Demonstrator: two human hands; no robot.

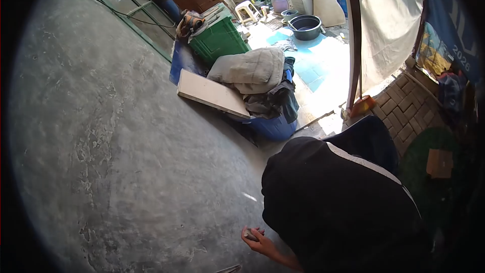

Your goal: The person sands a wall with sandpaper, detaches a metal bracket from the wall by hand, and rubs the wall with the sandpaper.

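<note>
My right hand [255, 242] shows low in the view, a short way left of the large black clothing. Its fingers are curled round a small grey-brown lump [250, 234], whose kind I cannot make out. The forearm runs toward the lower right, partly hidden by the black cloth [333, 207] with a white stripe. Beside the hand spreads a smooth grey cement surface [146, 172] with rough streaks. A thin, shiny edge of some object [230, 269] shows at the bottom border. My left hand is not in view.
A pale flat box [214, 93] and folded grey cloth [247, 68] lie on a blue container [275, 127]. Behind them stands a green crate [220, 43]. A black tub [305, 28] and white stool [247, 12] are farther back. A dark post [354, 45] rises at right.
</note>
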